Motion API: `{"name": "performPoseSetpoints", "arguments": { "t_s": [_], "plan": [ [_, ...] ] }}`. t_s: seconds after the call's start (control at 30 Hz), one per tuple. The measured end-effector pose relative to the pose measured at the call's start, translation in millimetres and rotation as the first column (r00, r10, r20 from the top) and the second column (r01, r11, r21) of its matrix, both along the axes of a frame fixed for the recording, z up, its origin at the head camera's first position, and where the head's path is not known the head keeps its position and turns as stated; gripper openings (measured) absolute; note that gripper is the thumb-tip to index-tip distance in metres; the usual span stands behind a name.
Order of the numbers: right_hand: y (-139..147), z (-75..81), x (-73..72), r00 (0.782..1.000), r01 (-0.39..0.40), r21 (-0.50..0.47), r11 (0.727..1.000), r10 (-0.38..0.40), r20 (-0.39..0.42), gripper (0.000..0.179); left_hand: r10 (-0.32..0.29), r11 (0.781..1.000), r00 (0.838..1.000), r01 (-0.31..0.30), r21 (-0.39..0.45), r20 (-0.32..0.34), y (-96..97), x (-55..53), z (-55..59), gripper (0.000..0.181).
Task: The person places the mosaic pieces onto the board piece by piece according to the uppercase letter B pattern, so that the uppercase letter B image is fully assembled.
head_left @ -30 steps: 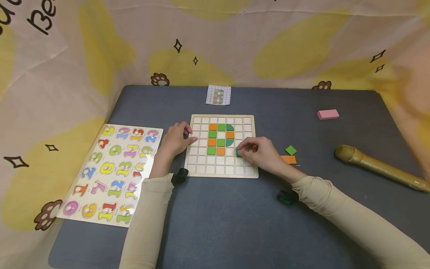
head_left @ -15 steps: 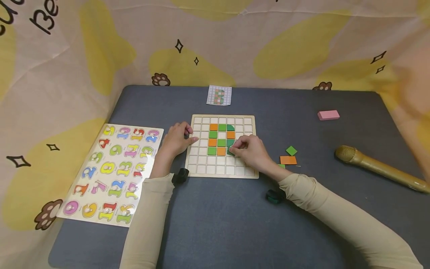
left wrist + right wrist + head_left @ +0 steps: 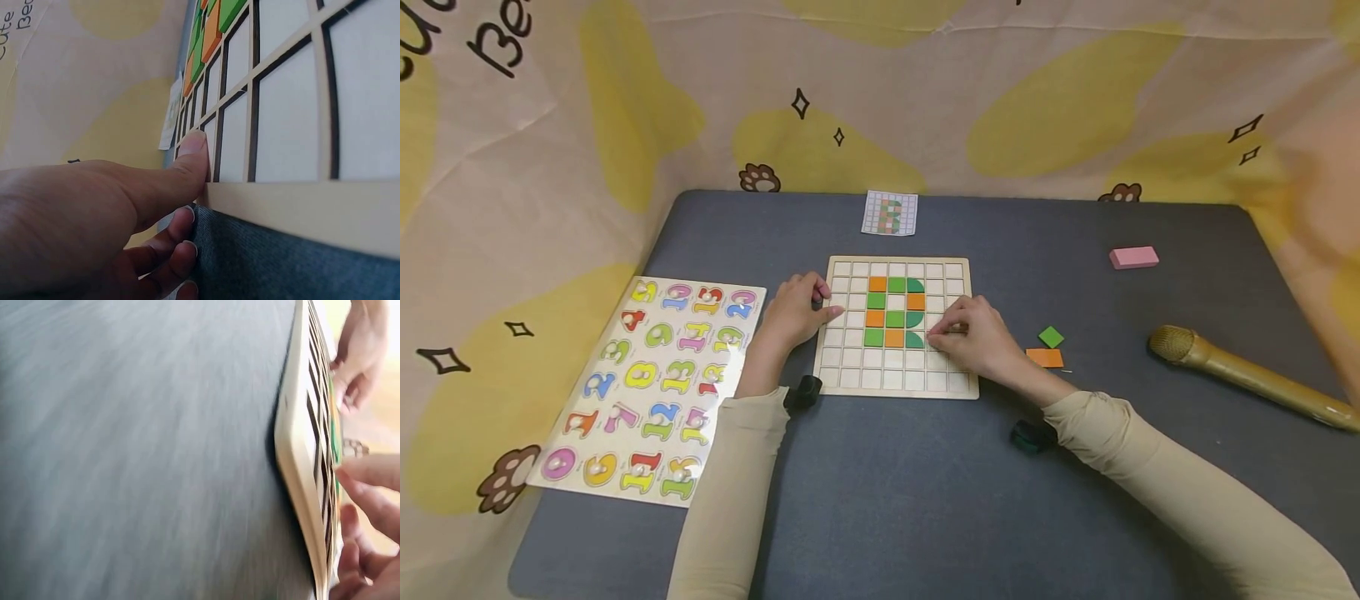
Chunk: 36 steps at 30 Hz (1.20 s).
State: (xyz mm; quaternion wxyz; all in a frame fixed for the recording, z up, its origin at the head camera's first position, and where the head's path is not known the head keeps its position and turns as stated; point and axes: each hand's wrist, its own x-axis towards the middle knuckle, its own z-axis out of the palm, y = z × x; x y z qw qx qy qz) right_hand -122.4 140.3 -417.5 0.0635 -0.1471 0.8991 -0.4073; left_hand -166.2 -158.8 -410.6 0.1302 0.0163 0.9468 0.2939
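A wooden grid board [image 3: 895, 393] lies mid-table, with several orange and green square tiles and a few rounded dark green ones set in its cells. At its left edge is my left hand [image 3: 792, 312]; in the left wrist view the thumb [image 3: 192, 147] lies over the rim and the fingers curl beside it. My right hand [image 3: 973, 337] hovers over the board's right side, its fingertips just right of the lowest dark green tile [image 3: 914, 340]. Nothing shows between those fingers. The right wrist view is partly blurred.
A number puzzle board [image 3: 647, 392] lies at left, partly behind the left sleeve. A pattern card [image 3: 890, 213] sits beyond the grid. To the right are a loose green tile [image 3: 1051, 337], an orange piece [image 3: 1045, 358], a pink block [image 3: 1134, 257] and a gold microphone [image 3: 1247, 375].
My right hand carried a dark green tile leftward, set it in the cell under the other rounded ones, then let go and drew back right. The left hand stays put.
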Motion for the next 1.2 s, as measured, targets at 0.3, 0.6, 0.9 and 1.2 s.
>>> {"name": "performPoseSetpoints", "arguments": {
  "t_s": [0.3, 0.6, 0.9, 1.2],
  "plan": [
    [56.3, 10.9, 8.2, 0.998, -0.04, 0.124, 0.992, 0.034, 0.05, 0.005, 0.001, 1.0, 1.0, -0.001, -0.006, 0.006, -0.3, -1.2, -0.1, 0.035],
    [94.2, 17.1, 17.4, 0.992, -0.118, 0.194, 0.974, 0.108, 0.064, 0.009, -0.002, 1.0, 1.0, 0.002, -0.002, 0.005, -1.0, -1.2, -1.0, 0.034],
    [117.3, 21.2, 25.7, 0.968, -0.236, 0.183, 0.954, 0.214, 0.133, 0.041, -0.004, 1.0, 1.0, 0.004, -0.001, 0.008, -1.2, -0.9, -1.0, 0.034],
    [127.3, 19.0, 29.5, 0.974, -0.226, 0.139, 0.964, 0.222, 0.046, 0.04, -0.008, 1.0, 1.0, 0.008, -0.005, 0.006, 0.2, -0.8, -1.3, 0.034]
  ]
}}
